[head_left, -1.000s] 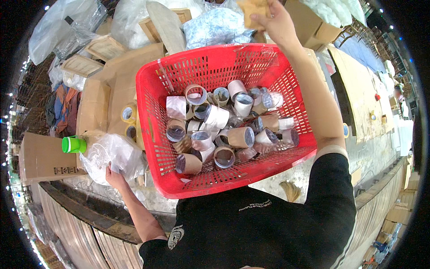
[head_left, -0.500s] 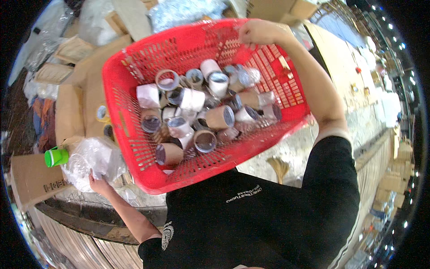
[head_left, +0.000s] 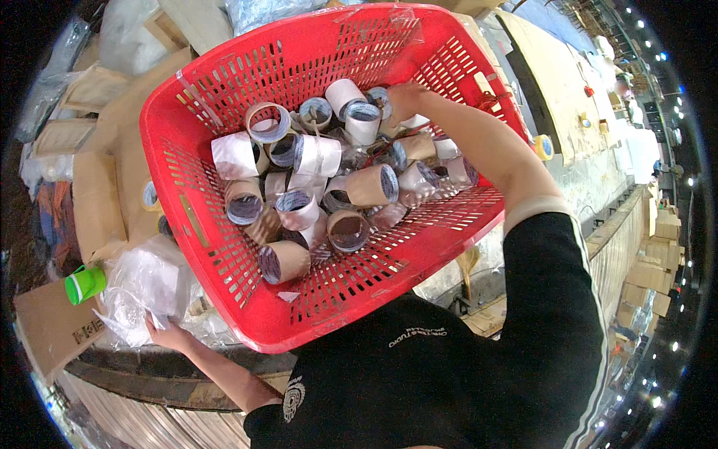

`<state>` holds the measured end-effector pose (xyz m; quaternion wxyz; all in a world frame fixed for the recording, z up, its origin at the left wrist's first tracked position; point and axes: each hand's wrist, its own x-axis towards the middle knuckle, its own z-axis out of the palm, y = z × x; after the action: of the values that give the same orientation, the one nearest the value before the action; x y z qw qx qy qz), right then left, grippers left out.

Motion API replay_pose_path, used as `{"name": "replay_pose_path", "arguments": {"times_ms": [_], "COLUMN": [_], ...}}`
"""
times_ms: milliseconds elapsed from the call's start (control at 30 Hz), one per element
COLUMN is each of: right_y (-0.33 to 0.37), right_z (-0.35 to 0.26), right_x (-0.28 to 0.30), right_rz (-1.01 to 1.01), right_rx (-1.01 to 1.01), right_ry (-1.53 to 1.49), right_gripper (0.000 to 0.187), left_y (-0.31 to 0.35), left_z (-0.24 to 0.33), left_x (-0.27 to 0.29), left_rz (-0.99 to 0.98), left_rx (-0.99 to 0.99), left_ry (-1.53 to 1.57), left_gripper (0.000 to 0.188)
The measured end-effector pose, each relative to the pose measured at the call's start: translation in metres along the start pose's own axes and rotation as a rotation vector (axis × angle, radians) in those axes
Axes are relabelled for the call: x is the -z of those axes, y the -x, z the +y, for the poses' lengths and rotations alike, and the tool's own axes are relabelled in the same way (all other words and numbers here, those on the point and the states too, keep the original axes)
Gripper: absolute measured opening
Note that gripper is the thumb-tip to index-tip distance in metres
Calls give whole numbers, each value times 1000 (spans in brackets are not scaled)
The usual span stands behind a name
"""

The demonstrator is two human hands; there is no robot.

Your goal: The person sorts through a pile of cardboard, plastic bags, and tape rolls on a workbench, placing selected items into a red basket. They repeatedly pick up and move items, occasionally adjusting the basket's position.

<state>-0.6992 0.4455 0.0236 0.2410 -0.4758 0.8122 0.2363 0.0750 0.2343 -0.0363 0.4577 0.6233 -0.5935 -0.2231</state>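
Observation:
A large red slatted plastic basket [head_left: 172, 142] is tilted in front of me. Loose in it lie several short cardboard tape cores [head_left: 372, 185], some brown, some white-wrapped, with bluish insides, along with scraps of clear film. My right hand [head_left: 407, 102] reaches into the basket's far right part, against the cores there; its fingers are mostly hidden. Outside the basket on the left, my left hand [head_left: 166, 334] is closed on the edge of a crumpled clear plastic bag [head_left: 149, 280]. Whitish material shows inside the bag.
A small green bucket [head_left: 84, 284] stands by a cardboard box [head_left: 48, 329] on the left. Rolls of tape [head_left: 151, 196] lie on cardboard beside the basket. Wooden frames [head_left: 93, 88] lie farther left. At right, a yellow tape roll [head_left: 544, 147] sits near a pale board [head_left: 550, 75].
My right hand has gone from the basket's far rim down among the cores. In view, the basket has shifted up and left and looks larger. My left hand still holds the bag.

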Motion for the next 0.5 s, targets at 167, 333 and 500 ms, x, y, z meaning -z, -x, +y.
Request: {"name": "replay_pose_path", "arguments": {"times_ms": [167, 333, 500], "right_y": [37, 103, 56], "right_z": [-99, -194, -106], "right_x": [34, 52, 63], "right_rz": [72, -170, 282], "right_rx": [120, 224, 169], "right_ry": [-286, -793, -993], "right_gripper": [101, 97, 65], "left_y": [-6, -20, -21], "left_z": [-1, 1, -15], "left_x": [-5, -7, -5], "left_rz": [69, 54, 46], "left_rx": [-141, -209, -133], "left_ry": [-55, -87, 34], "left_gripper": [34, 30, 33]}}
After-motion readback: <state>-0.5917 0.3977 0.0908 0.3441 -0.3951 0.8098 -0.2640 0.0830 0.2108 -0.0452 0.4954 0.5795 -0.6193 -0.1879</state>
